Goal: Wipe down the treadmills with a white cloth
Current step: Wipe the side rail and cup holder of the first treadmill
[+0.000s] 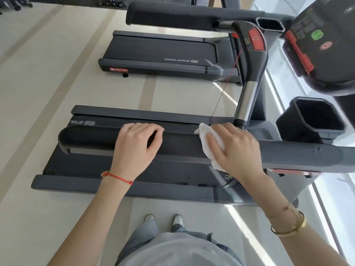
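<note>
Head view looks down on the near treadmill [123, 186], where the right hand [235, 148] presses a white cloth [208, 140] onto the padded side handrail [180, 144], fingers curled over the top of the cloth and thumb pinning it against the rail. The left hand [135, 145] grips the same rail further left, fingers hooked over its far edge, holding nothing else. The cloth sits close to the chrome upright [246, 100], and a thin red safety cord [228, 81] hangs just beyond it; a stroke carried further right could likely snag the cord or bunch the cloth against the post. A loose corner of cloth droops below the rail, so it may slip from under the palm if pressure eases. A second treadmill [163, 54] stands farther off, not yet reached. Its deck reads "STAR TRAC", upside down from this angle, and a red badge [118, 69] on its end cap carries the same name. The near deck shows only "STA" beside an oval logo.
</note>
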`<state>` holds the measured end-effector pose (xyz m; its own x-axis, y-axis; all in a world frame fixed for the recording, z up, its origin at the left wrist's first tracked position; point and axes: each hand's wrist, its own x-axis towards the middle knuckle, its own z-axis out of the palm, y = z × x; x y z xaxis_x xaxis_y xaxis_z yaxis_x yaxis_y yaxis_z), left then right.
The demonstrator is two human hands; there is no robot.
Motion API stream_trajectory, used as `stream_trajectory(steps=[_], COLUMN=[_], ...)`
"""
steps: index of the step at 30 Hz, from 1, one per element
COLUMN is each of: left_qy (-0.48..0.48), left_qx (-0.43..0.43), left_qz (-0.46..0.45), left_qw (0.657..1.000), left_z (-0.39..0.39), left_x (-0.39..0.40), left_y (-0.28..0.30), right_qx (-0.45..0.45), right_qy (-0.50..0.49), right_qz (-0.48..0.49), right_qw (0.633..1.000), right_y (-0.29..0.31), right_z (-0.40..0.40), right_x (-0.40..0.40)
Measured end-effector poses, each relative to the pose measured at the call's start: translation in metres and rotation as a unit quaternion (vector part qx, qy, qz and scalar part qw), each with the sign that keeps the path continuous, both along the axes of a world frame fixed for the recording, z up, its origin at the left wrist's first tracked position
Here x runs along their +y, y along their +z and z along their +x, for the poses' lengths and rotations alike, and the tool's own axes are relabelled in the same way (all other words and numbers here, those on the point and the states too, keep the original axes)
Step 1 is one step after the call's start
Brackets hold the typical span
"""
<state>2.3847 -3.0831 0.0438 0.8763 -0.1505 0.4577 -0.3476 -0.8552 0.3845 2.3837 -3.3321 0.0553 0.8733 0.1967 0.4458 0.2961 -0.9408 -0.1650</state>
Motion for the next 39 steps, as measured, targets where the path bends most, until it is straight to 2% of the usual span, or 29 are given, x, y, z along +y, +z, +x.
stream_trajectory(steps=[4, 9, 12, 15, 25, 30, 39], left_qy=[0.0, -0.015, -0.009, 0.002, 0.064, 0.067, 0.045], left_qx=[-0.007, 0.002, 0.013, 0.016, 0.007, 0.001, 0.041], left_qz=[0.006, 0.012, 0.008, 0.012, 0.008, 0.012, -0.042], left_qw=[1.0, 1.0, 1.0, 1.0, 0.998, 0.998, 0.997], left_z=[0.0, 0.001, -0.001, -0.003, -0.006, -0.003, -0.001], left_x=[0.0, 0.003, 0.009, 0.018, 0.074, 0.109, 0.176], left_y=[-0.001, -0.001, 0.0, 0.0, 0.0, -0.002, -0.004], right_qx=[0.02, -0.004, 0.013, 0.017, -0.011, -0.013, 0.007], right_qy=[0.05, 0.099, 0.021, -0.034, 0.015, 0.024, 0.043], right_qz=[-0.06, -0.029, 0.004, -0.02, -0.048, -0.051, -0.044], right_qw=[0.997, 0.995, 1.0, 0.999, 0.999, 0.998, 0.998], right_y=[-0.001, -0.008, -0.002, 0.001, -0.007, -0.008, -0.004], right_z=[0.007, -0.005, 0.002, 0.011, 0.015, 0.019, 0.021], right_x=[0.042, 0.041, 0.026, 0.042, 0.096, 0.134, 0.237])
